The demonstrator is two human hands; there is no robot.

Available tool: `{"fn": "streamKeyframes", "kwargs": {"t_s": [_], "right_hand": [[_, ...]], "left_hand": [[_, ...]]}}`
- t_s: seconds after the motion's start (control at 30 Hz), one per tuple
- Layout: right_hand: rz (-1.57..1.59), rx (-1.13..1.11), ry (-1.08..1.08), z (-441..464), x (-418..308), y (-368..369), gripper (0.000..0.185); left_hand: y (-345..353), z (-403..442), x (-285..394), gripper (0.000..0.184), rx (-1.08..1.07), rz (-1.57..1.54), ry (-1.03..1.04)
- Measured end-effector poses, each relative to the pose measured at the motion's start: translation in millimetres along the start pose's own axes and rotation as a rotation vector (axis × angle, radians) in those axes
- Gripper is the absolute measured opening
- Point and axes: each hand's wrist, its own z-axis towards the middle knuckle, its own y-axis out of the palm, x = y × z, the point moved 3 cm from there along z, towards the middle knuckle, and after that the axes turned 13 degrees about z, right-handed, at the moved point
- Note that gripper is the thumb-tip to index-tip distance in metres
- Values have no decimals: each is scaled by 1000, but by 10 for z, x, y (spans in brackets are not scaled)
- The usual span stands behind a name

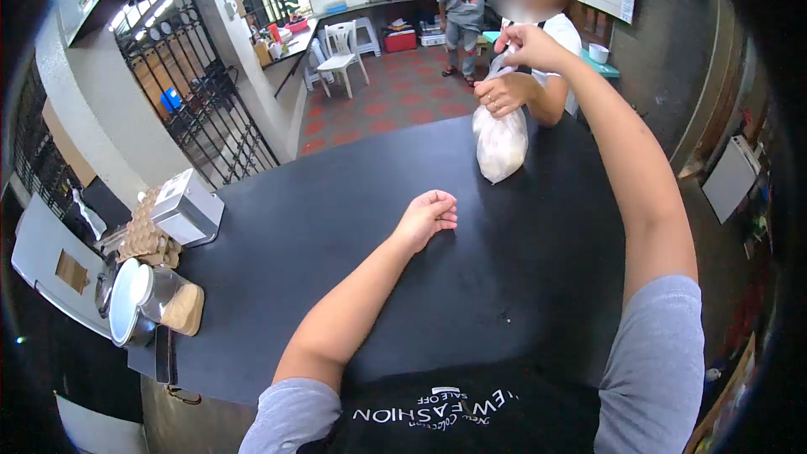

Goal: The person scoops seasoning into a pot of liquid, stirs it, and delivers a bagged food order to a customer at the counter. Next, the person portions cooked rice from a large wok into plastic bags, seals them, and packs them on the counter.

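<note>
A clear plastic bag with pale contents [501, 147] hangs over the far part of the black table [277, 227]. My right hand [531, 46] stretches out and is closed on the gathered top of this bag. Just below, another person's hand [504, 94], with a ring on a finger, grips the same bag around its neck. My left hand [427, 217] rests at the middle of the table, fingers loosely curled and partly apart, with nothing in it. What exactly is in the bag cannot be made out.
At the table's left edge stand a jar with tan powder [181, 307], a pale blue basin [126, 298], a metal box [189, 208] and egg trays [145, 231]. The other person [559, 42] faces me across the table; a second person [461, 13] stands farther back. A white chair [340, 55] is behind.
</note>
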Motion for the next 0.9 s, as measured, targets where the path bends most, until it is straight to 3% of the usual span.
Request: {"fn": "streamKeyframes", "kwargs": {"t_s": [0.07,0.13,0.2,0.27,0.37,0.43,0.6,0.67,0.73,0.77,0.8,0.9], "right_hand": [[-197,39,-60,-7,-127,183,26],[-190,63,-10,-152,-331,466,23],[-310,110,-371,-382,-688,738,21],[-66,-7,-497,-748,-1238,1042,18],[273,-106,-367,-1433,-2185,1426,7],[469,-91,-503,-1824,-2714,1567,6],[865,12,-504,-2570,-3503,1964,8],[935,94,-484,-2830,-3697,2081,10],[958,183,-464,-3105,-3908,2146,13],[953,231,-446,-3260,-4014,2154,14],[935,291,-426,-3433,-4127,2150,16],[763,478,-288,-4022,-4565,2118,20]], "left_hand": [[-17,-1,4,8,-29,-1,-9],[-43,20,-39,9,-89,3,26],[15,-12,53,10,-68,62,3],[-7,28,32,11,-51,80,-17],[-5,196,-130,9,-57,125,41],[14,226,-176,9,-57,174,99],[153,-4,-45,8,-54,465,258],[223,-84,-9,6,-69,616,305],[242,-88,-37,8,-93,794,531],[322,-157,17,8,-108,799,586],[427,-239,83,9,-83,805,769],[958,-801,471,9,-151,724,835]]}}
